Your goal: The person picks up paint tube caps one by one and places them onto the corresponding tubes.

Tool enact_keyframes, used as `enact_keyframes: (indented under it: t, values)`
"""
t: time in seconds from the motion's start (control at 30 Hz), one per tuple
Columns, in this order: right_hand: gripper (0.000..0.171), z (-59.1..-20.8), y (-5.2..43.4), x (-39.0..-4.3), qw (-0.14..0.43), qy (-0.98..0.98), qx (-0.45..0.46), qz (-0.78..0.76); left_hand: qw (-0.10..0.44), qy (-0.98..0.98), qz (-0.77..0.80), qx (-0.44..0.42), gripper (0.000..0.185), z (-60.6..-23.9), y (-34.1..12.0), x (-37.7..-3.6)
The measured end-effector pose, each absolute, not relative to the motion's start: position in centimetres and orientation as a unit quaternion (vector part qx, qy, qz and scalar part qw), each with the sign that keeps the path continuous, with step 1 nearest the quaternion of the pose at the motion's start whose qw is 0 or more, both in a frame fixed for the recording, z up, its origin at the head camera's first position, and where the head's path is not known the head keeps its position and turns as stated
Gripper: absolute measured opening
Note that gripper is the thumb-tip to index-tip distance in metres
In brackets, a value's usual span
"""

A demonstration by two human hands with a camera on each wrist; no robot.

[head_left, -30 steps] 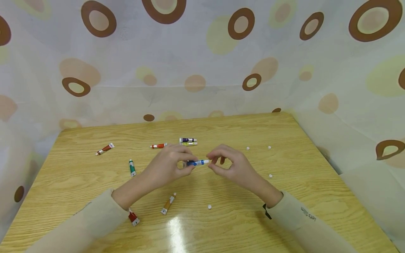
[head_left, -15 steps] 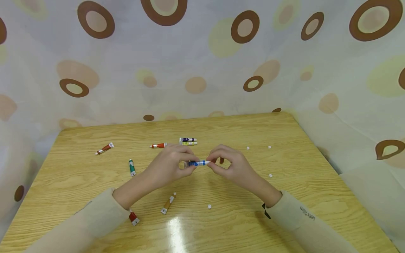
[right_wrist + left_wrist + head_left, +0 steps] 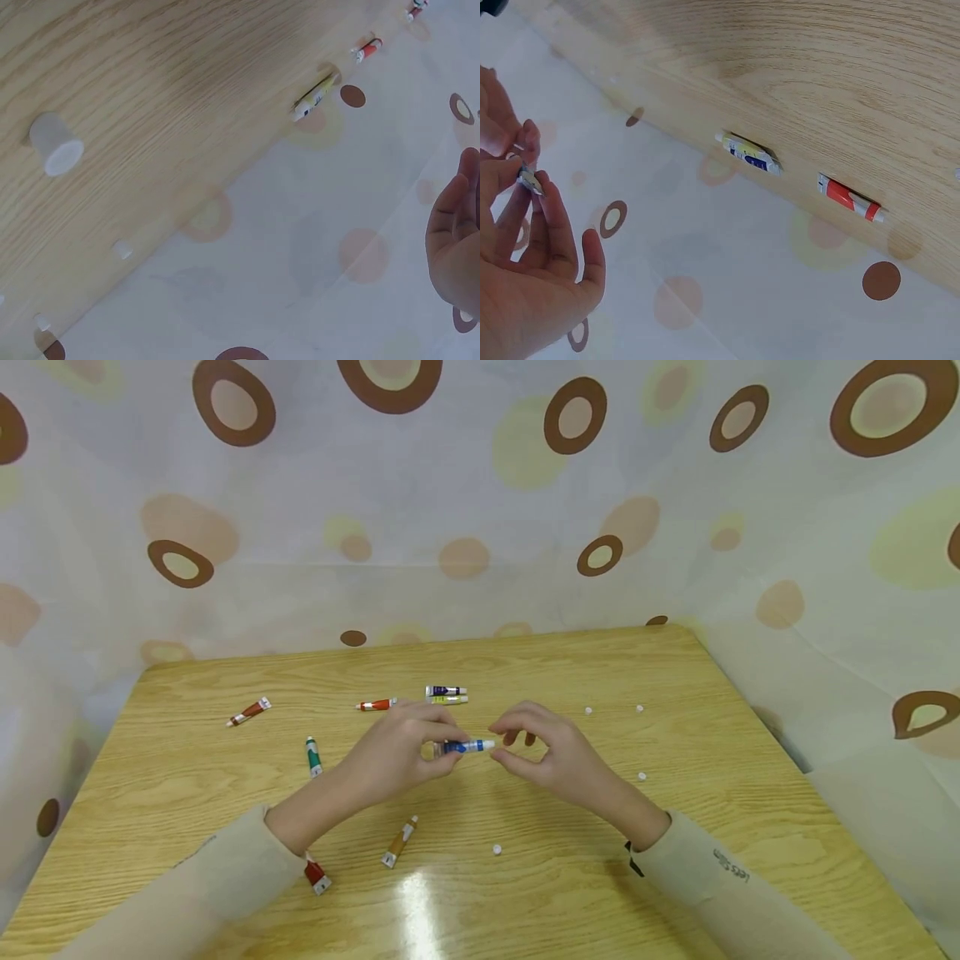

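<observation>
A blue paint tube (image 3: 465, 747) with a white cap (image 3: 489, 744) is held level above the table, its cap to the right. My left hand (image 3: 405, 743) pinches its body between thumb and fingers; in the left wrist view, the tube (image 3: 529, 180) shows end-on between the fingertips of that hand (image 3: 544, 277). Around the cap, my right hand (image 3: 551, 747) has thumb and index finger parted, with a small gap showing between them and the cap. Only part of the right hand (image 3: 457, 240) appears at the edge of the right wrist view.
Other paint tubes lie on the wooden table (image 3: 570, 893): brown-red (image 3: 248, 712), orange-red (image 3: 376, 705), violet (image 3: 446, 691), yellow (image 3: 447, 700), green (image 3: 313, 757), ochre (image 3: 400, 842) and dark red (image 3: 317, 877). Several small white caps (image 3: 497, 850) are scattered toward the right. A patterned curtain (image 3: 465, 485) stands behind.
Half a second ago my right fingertips pinched the white cap; now they have spread off it. The left hand and blue tube stay nearly still.
</observation>
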State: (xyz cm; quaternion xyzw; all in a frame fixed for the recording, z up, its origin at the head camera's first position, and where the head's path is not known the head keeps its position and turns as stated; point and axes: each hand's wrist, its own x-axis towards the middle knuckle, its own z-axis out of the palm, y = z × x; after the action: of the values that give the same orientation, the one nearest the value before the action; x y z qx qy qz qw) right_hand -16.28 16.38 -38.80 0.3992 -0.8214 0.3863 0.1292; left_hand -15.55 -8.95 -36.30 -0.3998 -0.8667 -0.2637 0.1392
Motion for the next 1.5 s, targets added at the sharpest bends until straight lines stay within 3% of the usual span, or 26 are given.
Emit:
enact_keyframes:
  t: [0.37,0.97,1.23,1.5]
  values:
    - [0.022,-38.82,16.32,-16.51,0.21,-0.811,0.448,0.312,0.136,-0.863,-0.268,-0.406,0.011,-36.25,-8.94,-15.59]
    - [0.01,-38.85,16.19,-16.44,0.208,-0.807,0.455,0.312,0.163,-0.857,-0.248,-0.42,0.014,-36.12,-8.75,-15.37]
    - [0.026,-38.68,16.29,-16.39,0.223,-0.811,0.458,0.289,0.157,-0.862,-0.244,-0.415,0.013,-36.27,-8.97,-15.51]
    - [0.027,-38.28,16.05,-16.39,0.258,-0.804,0.47,0.257,0.141,-0.871,-0.243,-0.404,0.013,-36.04,-9.01,-15.51]
